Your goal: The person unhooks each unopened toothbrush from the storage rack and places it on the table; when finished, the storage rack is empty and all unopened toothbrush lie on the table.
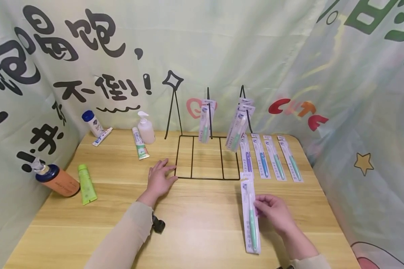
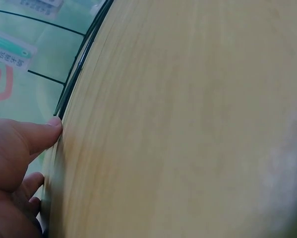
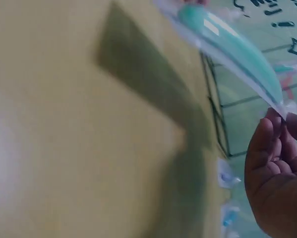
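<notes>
My right hand (image 1: 272, 213) pinches the right edge of a packaged toothbrush (image 1: 250, 220) with a green handle. The pack stands out above the tabletop, and its shadow shows in the right wrist view. Near the table's back, my left hand (image 1: 159, 181) rests at the front left corner of a black wire display rack (image 1: 205, 179). In the left wrist view its thumb (image 2: 44, 136) touches the wire. One toothbrush pack (image 1: 205, 125) hangs on the rack's middle hook; overlapping packs (image 1: 237, 129) hang on the right hook.
Several packaged toothbrushes (image 1: 276, 158) lie in a row right of the rack. Toward the left are a pump bottle (image 1: 146, 130), a green-and-white tube (image 1: 140, 144), a lime tube (image 1: 87, 185), an orange bottle (image 1: 62, 183), a blue-capped bottle (image 1: 93, 124) and a small tube (image 1: 102, 136).
</notes>
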### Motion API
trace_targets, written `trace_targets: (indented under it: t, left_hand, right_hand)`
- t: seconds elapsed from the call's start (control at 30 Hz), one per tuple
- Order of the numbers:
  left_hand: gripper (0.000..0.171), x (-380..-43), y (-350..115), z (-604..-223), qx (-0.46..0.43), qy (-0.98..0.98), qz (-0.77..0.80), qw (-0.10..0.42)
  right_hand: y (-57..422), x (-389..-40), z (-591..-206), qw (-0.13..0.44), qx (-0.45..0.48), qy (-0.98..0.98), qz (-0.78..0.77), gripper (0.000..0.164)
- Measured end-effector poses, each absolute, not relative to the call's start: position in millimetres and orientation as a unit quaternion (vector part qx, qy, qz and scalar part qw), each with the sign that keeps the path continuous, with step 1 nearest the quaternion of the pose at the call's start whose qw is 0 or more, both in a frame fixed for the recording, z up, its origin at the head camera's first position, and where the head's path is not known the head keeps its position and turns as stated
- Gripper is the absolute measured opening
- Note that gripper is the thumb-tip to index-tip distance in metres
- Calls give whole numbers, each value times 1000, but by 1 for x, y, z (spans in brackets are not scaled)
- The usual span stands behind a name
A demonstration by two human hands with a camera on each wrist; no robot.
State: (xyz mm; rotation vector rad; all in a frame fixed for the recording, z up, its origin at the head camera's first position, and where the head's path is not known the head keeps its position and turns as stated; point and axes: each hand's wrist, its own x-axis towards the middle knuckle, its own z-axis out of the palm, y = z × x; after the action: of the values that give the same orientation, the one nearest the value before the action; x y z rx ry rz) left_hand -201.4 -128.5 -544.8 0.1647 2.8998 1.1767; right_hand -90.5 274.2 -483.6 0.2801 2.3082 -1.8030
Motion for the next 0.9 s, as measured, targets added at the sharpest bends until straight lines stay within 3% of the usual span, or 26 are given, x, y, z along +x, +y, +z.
trace_targets:
  t: [0.2, 0.53, 0.63, 0.9]
  left_hand:
    - [47, -201, -129, -544, 49, 925, 377, 14]
    - [46, -201, -128, -545, 53, 922, 383, 7]
    - [46, -202, -129, -546, 56, 923, 382, 5]
    - [48, -203, -130, -546, 53, 921, 386, 15]
  right_hand:
    - [261, -83, -499, 138, 77, 805, -572, 29]
    - [250, -84, -495, 93, 67, 896, -428, 28]
    - [252, -90, -482, 48, 47, 913, -402, 29]
    - [225, -135, -428, -165, -83, 862, -472, 16]
